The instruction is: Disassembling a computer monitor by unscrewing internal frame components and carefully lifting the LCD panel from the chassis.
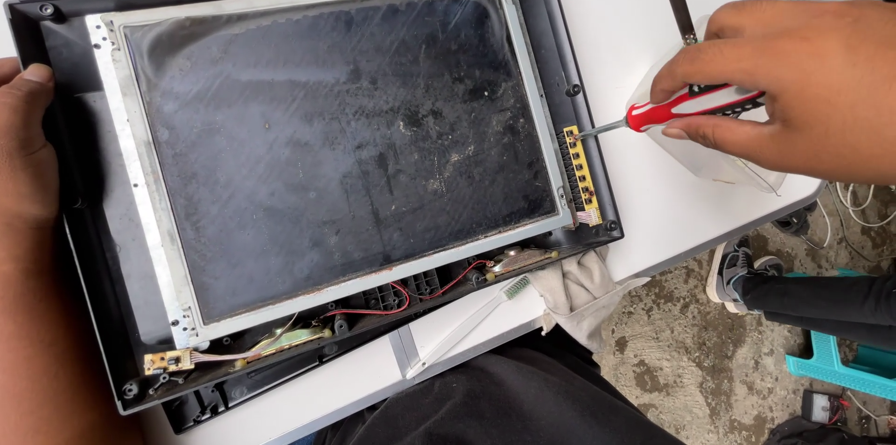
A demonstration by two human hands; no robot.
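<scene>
We steadied the opened monitor (317,156) at nine o'clock with our left hand (26,146) flat on its frame, while our right hand (793,81), at three o'clock, gripped a red screwdriver (686,107), tip on the yellow circuit strip (581,174); loosening it likely demanded steady pressure.

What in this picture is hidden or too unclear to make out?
All in the head view:
- Screwdriver: the right hand covers the handle's rear.
- Screwdriver tip at the yellow circuit strip: too small to show any screw.
- Left hand: cut off by the left edge.
- Clear plastic container: contents hidden by the hand.
- Toothbrush: handle end hidden by the dark clothing.
</scene>
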